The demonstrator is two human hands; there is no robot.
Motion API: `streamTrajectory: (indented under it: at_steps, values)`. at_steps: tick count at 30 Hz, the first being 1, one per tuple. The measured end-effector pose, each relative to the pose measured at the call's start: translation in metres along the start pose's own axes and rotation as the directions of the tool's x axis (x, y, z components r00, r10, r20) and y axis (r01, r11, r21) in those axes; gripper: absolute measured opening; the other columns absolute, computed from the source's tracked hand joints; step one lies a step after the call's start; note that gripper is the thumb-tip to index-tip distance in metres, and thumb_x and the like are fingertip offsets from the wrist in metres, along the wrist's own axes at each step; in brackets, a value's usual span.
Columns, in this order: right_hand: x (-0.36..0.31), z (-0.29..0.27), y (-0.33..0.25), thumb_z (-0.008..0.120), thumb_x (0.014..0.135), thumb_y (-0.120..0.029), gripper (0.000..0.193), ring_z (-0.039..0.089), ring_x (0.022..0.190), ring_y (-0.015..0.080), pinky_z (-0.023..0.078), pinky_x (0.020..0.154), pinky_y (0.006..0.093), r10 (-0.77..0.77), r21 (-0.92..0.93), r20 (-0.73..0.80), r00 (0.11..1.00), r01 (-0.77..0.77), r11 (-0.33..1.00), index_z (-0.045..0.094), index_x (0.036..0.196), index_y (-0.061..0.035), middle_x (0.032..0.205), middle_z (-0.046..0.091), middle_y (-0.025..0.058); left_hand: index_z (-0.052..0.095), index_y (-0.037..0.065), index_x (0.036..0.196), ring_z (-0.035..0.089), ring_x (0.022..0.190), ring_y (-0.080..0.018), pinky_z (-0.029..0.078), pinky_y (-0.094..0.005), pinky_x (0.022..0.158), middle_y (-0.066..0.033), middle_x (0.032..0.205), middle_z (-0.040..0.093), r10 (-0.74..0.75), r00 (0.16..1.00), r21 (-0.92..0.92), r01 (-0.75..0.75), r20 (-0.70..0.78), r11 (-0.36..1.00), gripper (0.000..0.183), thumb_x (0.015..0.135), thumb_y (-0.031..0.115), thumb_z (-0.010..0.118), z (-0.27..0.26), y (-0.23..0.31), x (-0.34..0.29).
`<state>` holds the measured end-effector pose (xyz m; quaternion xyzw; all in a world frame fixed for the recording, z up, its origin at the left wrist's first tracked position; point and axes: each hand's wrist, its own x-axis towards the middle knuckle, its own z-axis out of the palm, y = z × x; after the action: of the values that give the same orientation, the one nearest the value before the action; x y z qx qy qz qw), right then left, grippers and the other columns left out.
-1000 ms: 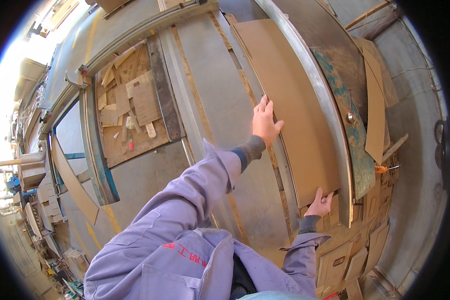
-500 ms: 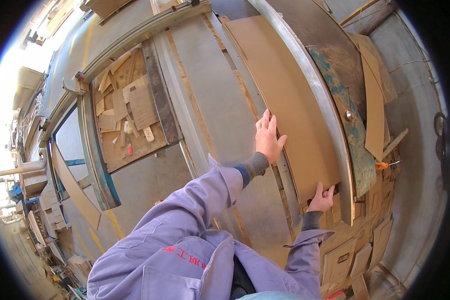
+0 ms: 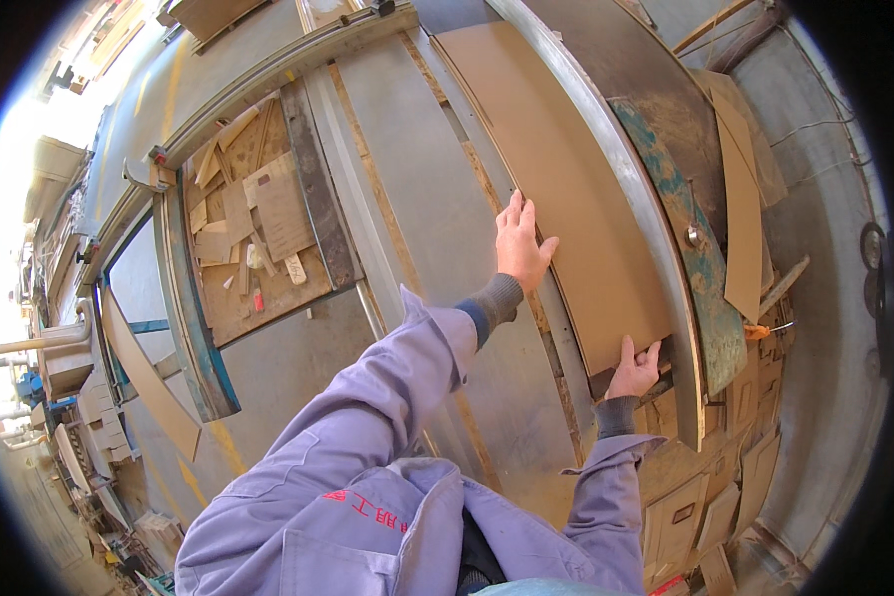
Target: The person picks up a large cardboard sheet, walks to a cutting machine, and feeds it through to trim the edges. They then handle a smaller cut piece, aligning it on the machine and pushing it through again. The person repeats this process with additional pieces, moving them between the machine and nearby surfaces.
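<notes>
A long brown fibreboard panel (image 3: 581, 189) lies flat on the grey metal machine table (image 3: 407, 169), beside a long metal fence (image 3: 626, 149). My left hand (image 3: 522, 241) rests at the panel's left edge, fingers stretched forward and thumb spread toward the board. At the near end, my right hand (image 3: 634, 374) grips the panel's edge with its thumb on top. Its fingertips are partly hidden there.
A sliding rail with a crossbar (image 3: 258, 84) spans the table's left side. Wood offcuts (image 3: 278, 204) lie on a board there. Right of the fence is a worn green machine part (image 3: 680, 219); brown panels (image 3: 680, 517) stand below right.
The panel has slid a little away from me and to the left. Both hands have moved with it, the left one farther.
</notes>
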<state>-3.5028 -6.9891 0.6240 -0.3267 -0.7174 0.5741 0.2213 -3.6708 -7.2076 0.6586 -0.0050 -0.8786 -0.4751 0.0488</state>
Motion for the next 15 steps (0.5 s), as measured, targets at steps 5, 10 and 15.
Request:
streamTrajectory:
  at_steps: [5, 10, 15]
  values:
    - [0.004, 0.016, -0.007, 0.07, 0.089, -0.006, 0.07, 0.054, 0.072, 0.0065, 0.045, 0.064, 0.021, 0.003, -0.064, -0.004, 1.0, -0.003, 0.998, 0.031, 0.144, 0.0137, 0.08, 0.059, 0.0002, 0.039, -0.006, 0.141, 0.032, 0.137, -0.0399, 0.032, -0.0429, 0.113, -0.023, 0.153, 0.031, 0.012, 0.999, -0.066, -0.015, -0.042, 0.998, 0.076, 0.078, 0.013, 0.075, 0.002, 0.0, -0.003]
    - [0.006, 0.022, -0.019, 0.069, 0.089, -0.008, 0.068, 0.058, 0.077, 0.0086, 0.048, 0.068, 0.0229, -0.031, -0.163, 0.038, 0.999, 0.037, 0.986, 0.033, 0.142, 0.0153, 0.087, 0.065, 0.0047, 0.038, -0.005, 0.142, 0.032, 0.138, -0.0403, 0.032, -0.0437, 0.113, -0.0228, 0.153, 0.03, 0.027, 0.999, -0.072, -0.025, 0.029, 0.997, 0.076, 0.078, 0.013, 0.075, 0.016, 0.013, -0.067]
    - [0.007, 0.02, -0.039, 0.068, 0.091, -0.011, 0.068, 0.062, 0.076, 0.0099, 0.051, 0.065, 0.0265, -0.034, -0.121, 0.185, 0.982, 0.057, 0.991, 0.033, 0.142, 0.0158, 0.091, 0.067, 0.0083, 0.037, -0.004, 0.143, 0.031, 0.138, -0.04, 0.033, -0.0442, 0.113, -0.022, 0.155, 0.028, 0.0, 0.997, -0.113, 0.008, 0.075, 0.994, 0.074, 0.081, 0.012, 0.074, 0.031, 0.021, -0.108]
